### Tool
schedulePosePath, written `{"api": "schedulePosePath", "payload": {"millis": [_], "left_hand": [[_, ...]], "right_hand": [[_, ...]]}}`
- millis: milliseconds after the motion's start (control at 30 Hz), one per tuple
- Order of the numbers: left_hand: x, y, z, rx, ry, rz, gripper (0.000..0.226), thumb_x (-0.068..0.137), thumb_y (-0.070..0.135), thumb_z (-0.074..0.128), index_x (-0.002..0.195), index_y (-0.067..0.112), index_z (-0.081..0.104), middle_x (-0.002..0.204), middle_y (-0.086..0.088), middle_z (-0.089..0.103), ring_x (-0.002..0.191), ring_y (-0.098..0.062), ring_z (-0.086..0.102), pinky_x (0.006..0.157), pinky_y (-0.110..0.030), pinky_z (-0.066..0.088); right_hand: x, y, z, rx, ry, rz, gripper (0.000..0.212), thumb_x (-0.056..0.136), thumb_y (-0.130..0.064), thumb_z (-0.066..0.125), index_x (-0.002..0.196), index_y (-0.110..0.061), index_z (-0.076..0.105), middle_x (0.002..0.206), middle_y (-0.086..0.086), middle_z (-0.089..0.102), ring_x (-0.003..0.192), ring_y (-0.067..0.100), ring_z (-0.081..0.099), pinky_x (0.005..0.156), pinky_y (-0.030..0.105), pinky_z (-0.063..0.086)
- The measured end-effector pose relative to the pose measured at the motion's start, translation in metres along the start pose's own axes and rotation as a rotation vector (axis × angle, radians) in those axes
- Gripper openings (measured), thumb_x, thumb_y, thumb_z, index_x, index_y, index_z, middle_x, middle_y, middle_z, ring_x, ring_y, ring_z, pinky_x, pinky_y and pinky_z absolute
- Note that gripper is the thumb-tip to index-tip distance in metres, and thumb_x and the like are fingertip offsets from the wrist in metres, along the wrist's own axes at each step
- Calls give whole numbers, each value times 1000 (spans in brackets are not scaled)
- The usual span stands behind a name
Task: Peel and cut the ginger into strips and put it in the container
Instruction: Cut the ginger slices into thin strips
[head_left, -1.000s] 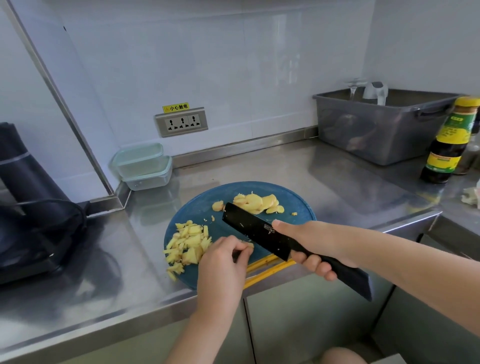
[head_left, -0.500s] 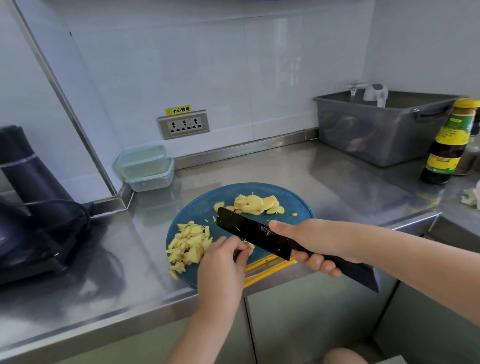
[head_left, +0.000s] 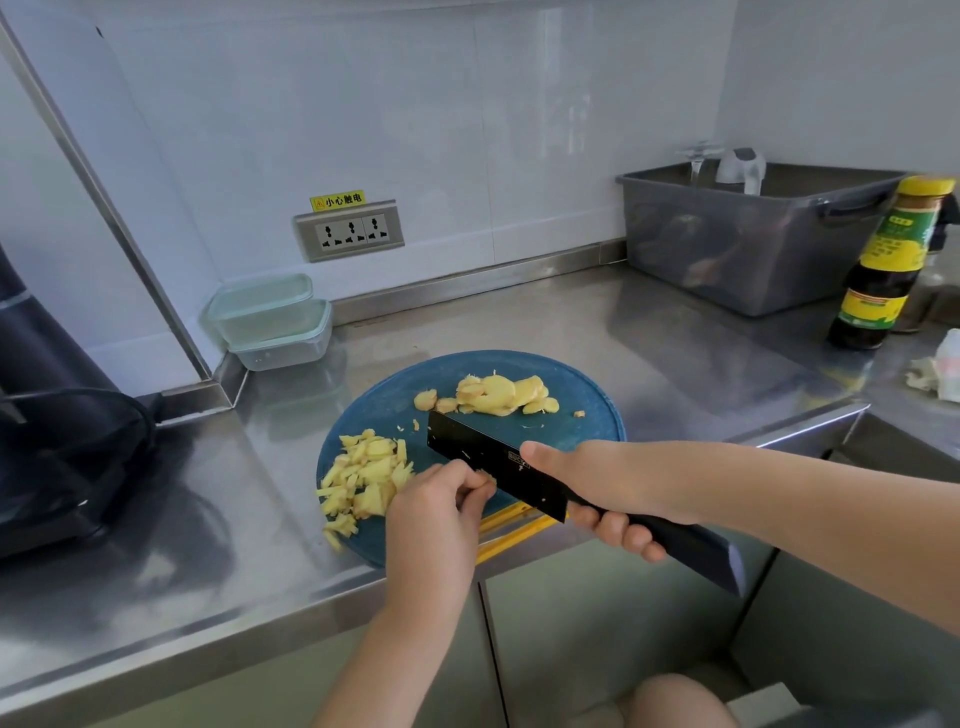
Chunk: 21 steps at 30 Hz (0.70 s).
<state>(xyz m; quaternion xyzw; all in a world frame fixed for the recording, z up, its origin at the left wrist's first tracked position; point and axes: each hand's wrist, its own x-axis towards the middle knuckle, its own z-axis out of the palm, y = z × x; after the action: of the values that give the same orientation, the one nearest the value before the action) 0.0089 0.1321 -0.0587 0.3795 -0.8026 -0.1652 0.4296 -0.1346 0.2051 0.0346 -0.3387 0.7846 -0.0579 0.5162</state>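
A round blue cutting board (head_left: 587, 402) lies at the steel counter's front edge. A heap of cut ginger strips (head_left: 363, 473) sits on its left side, and uncut ginger slices (head_left: 493, 396) lie at its far side. My right hand (head_left: 597, 483) grips the black cleaver (head_left: 488, 462) by its handle, blade edge down on the board. My left hand (head_left: 441, 512) pinches a small ginger piece, mostly hidden under its curled fingertips, right against the blade. Two stacked clear containers (head_left: 270, 319) with pale green lids stand in the back left corner.
A grey plastic tub (head_left: 748, 244) stands at the back right, with a dark sauce bottle (head_left: 883, 270) beside it. A black appliance with a cord (head_left: 57, 431) fills the left. A wall socket (head_left: 350, 229) is above the counter. A crumpled white scrap (head_left: 940, 369) lies far right.
The cleaver blade has come down and shifted slightly left toward my left fingertips. Both hands stay at the board's front; the ginger heaps have not moved.
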Motion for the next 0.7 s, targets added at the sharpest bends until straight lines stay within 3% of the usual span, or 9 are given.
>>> {"api": "schedulePosePath", "payload": {"millis": [167,367,433,500,567,700], "left_hand": [[0,1,0,-4,-1,-1,14,75,5,77,67,14,69,64,8,63,60,-8,57,55,-32,50],[-4,1,-2,9,-6,4,12,77,5,75,71,14,70,68,8,64,63,-7,58,57,-19,45],[-5,2,-3,8,10,-7,12,77,6,76,71,14,70,67,8,64,63,-5,57,57,-13,42],[-6,3,-3,0,25,-19,10,77,7,76,70,12,70,67,7,65,63,-5,58,58,-16,46],[-7,4,-3,-10,33,-27,10,77,8,76,70,12,70,67,7,66,64,-6,59,58,-22,49],[-6,5,-2,6,26,-38,9,77,9,76,71,13,70,67,7,65,63,-5,58,58,-13,43]], "right_hand": [[2,-8,8,-32,82,10,69,85,-79,15,60,-17,31,38,-2,28,29,13,28,40,18,31],[12,-4,0,145,120,-282,57,95,-61,34,70,-12,50,48,0,45,33,13,40,38,19,35],[12,-3,-2,238,8,-190,60,88,-71,39,65,-16,48,45,-3,45,32,11,40,36,16,35],[10,-3,-5,213,14,-105,64,83,-77,39,59,-19,44,44,-5,41,31,9,36,36,14,33],[8,-2,-11,182,36,-99,65,82,-78,37,56,-19,43,44,-5,39,32,9,35,35,15,32],[-1,2,-15,189,45,-113,68,83,-80,33,54,-18,40,43,-4,36,30,11,33,35,15,31]]}}
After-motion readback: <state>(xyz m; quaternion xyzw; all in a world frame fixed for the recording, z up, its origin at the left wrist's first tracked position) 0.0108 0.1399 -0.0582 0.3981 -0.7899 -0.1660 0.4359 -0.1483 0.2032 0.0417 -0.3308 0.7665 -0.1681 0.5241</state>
